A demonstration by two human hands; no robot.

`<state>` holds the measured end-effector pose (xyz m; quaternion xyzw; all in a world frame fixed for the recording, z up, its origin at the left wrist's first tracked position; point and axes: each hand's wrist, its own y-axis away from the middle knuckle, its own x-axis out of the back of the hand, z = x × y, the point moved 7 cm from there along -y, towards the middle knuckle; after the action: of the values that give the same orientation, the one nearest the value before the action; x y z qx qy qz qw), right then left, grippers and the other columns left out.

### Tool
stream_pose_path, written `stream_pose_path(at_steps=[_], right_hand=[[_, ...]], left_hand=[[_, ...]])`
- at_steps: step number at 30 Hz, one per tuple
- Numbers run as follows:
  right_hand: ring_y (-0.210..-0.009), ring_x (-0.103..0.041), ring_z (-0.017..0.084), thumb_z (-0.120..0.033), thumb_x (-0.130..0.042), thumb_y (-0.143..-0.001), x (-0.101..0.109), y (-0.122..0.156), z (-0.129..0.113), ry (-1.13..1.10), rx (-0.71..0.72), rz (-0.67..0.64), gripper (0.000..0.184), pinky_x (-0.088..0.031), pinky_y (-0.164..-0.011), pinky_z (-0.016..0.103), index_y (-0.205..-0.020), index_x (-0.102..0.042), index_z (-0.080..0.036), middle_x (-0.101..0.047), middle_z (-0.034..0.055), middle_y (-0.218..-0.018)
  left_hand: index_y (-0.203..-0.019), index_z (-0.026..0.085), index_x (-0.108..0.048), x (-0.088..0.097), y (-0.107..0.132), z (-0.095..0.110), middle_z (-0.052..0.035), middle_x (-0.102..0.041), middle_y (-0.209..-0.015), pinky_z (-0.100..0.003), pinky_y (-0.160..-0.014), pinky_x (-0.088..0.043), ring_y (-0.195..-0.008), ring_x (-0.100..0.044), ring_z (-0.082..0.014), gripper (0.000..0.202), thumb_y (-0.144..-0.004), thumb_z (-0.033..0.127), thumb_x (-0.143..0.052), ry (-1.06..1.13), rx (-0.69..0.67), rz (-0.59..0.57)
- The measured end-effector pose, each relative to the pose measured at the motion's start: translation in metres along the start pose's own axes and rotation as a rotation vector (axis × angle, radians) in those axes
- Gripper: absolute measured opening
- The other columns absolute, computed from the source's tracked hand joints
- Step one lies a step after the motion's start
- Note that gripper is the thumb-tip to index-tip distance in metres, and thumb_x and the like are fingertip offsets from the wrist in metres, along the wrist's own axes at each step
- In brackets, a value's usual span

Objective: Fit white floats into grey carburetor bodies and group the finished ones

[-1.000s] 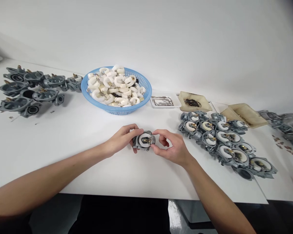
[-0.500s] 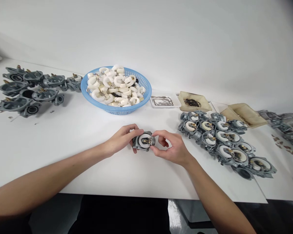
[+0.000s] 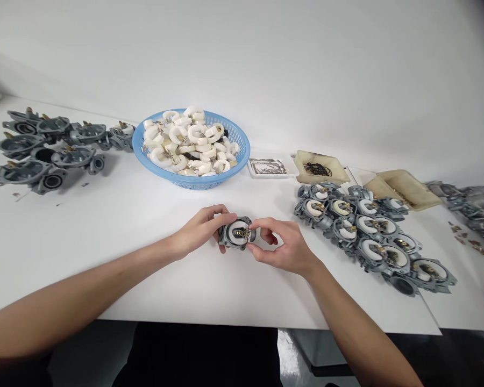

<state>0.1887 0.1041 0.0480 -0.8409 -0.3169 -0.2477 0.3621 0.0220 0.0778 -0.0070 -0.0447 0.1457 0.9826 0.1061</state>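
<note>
Bottom of frame: dark clothing point(image 3: 205, 355) at the front edge of the white table point(image 3: 177, 290). Centre: a grey metal body point(image 3: 237, 248), open side up, in both hands, white ring point(image 3: 232, 234) seated inside it, brass-coloured fitting point(image 3: 241, 233) in the ring's middle.

Left hand point(image 3: 199, 230): fingers clamped on the body's left side, thumb on top, others curled underneath. Right hand point(image 3: 284, 243): thumb and index finger apart, tips at the upper and lower ends of the ring's hinge side. Can't tell if they pinch anything small.

Change over the last second is slight: right thumb and index tips sit a touch lower, left grip unchanged, ring still in the body. Reads as fine adjustment at the hinge, same stage of work; can't tell if a pin is in.

Right of centre: cluster of metal bodies point(image 3: 371, 250) with white rings in them. Beyond, upper centre: blue basket point(image 3: 157, 168) heaped with loose white rings point(image 3: 185, 142); just beside it, white tray point(image 3: 292, 173) of thin pins point(image 3: 268, 167), then cream bin point(image 3: 336, 174) with dark loops point(image 3: 318, 169). Upper left: more grey castings point(image 3: 24, 173), mostly no ring visible. Right edge: another pile of castings point(image 3: 479, 207), blurred.
</note>
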Motion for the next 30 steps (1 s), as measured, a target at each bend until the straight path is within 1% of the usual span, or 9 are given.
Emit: stream_pose_path(at_steps=[4, 7, 11, 16, 21, 26, 30], right_hand=[[-0.055, -0.039, 0.007, -0.016, -0.075, -0.082, 0.0001, 0.0012, 0.0051, -0.009, -0.055, 0.002, 0.037, -0.040, -0.054, 0.019, -0.115, -0.060, -0.024, -0.042, -0.0085, -0.069], [-0.056, -0.040, 0.007, -0.018, -0.076, -0.081, -0.0003, 0.0012, 0.0042, -0.017, -0.045, -0.015, 0.038, -0.040, -0.054, 0.020, -0.115, -0.060, -0.025, -0.043, -0.0083, -0.069], [-0.056, -0.040, 0.008, -0.019, -0.075, -0.080, -0.0019, 0.0008, 0.0002, -0.023, -0.013, -0.041, 0.035, -0.041, -0.055, 0.021, -0.111, -0.061, -0.024, -0.045, -0.0075, -0.070], [-0.054, -0.039, 0.008, -0.017, -0.072, -0.084, 0.0001, 0.0016, 0.0047, -0.020, -0.067, -0.005, 0.034, -0.039, -0.052, 0.020, -0.114, -0.060, -0.024, -0.042, -0.0083, -0.067], [-0.056, -0.039, 0.008, -0.018, -0.076, -0.080, -0.0024, 0.0004, 0.0016, -0.023, -0.034, -0.049, 0.032, -0.040, -0.054, 0.021, -0.107, -0.061, -0.024, -0.044, -0.0077, -0.068], [-0.055, -0.040, 0.008, -0.019, -0.073, -0.083, -0.0008, 0.0001, 0.0055, -0.008, -0.082, -0.015, 0.030, -0.039, -0.053, 0.021, -0.109, -0.061, -0.024, -0.043, -0.0078, -0.067], [-0.056, -0.040, 0.008, -0.020, -0.075, -0.081, -0.0010, 0.0007, 0.0046, -0.023, -0.068, -0.063, 0.027, -0.040, -0.054, 0.021, -0.105, -0.063, -0.023, -0.044, -0.0071, -0.067]], left_hand=[[-0.085, 0.018, -0.056, -0.0001, -0.0003, 0.0008, -0.0043, -0.075, -0.081, -0.036, -0.066, -0.049, -0.059, -0.069, -0.0205, 0.042, -0.092, 0.059, -0.063, -0.004, 0.004, -0.004], [-0.085, 0.018, -0.056, 0.0001, 0.0004, 0.0023, -0.0040, -0.075, -0.081, -0.036, -0.066, -0.048, -0.058, -0.069, -0.0201, 0.042, -0.092, 0.058, -0.062, -0.012, 0.008, -0.001], [-0.084, 0.018, -0.055, -0.0003, 0.0012, 0.0036, -0.0039, -0.075, -0.080, -0.035, -0.065, -0.047, -0.057, -0.068, -0.0197, 0.042, -0.093, 0.058, -0.061, -0.015, 0.000, -0.007], [-0.084, 0.018, -0.056, -0.0006, 0.0013, 0.0024, -0.0036, -0.074, -0.079, -0.036, -0.065, -0.047, -0.057, -0.068, -0.0199, 0.042, -0.092, 0.059, -0.062, -0.007, 0.005, -0.002], [-0.085, 0.018, -0.056, -0.0006, 0.0015, 0.0038, -0.0039, -0.074, -0.080, -0.036, -0.066, -0.048, -0.057, -0.068, -0.0200, 0.042, -0.092, 0.059, -0.061, -0.016, 0.004, -0.004], [-0.085, 0.018, -0.055, 0.0001, 0.0013, 0.0031, -0.0041, -0.075, -0.081, -0.037, -0.066, -0.049, -0.057, -0.068, -0.0199, 0.042, -0.092, 0.059, -0.062, -0.011, 0.003, -0.004], [-0.084, 0.018, -0.056, -0.0004, 0.0005, 0.0017, -0.0048, -0.075, -0.080, -0.036, -0.064, -0.049, -0.057, -0.068, -0.0196, 0.041, -0.093, 0.058, -0.062, -0.005, -0.008, -0.004]])
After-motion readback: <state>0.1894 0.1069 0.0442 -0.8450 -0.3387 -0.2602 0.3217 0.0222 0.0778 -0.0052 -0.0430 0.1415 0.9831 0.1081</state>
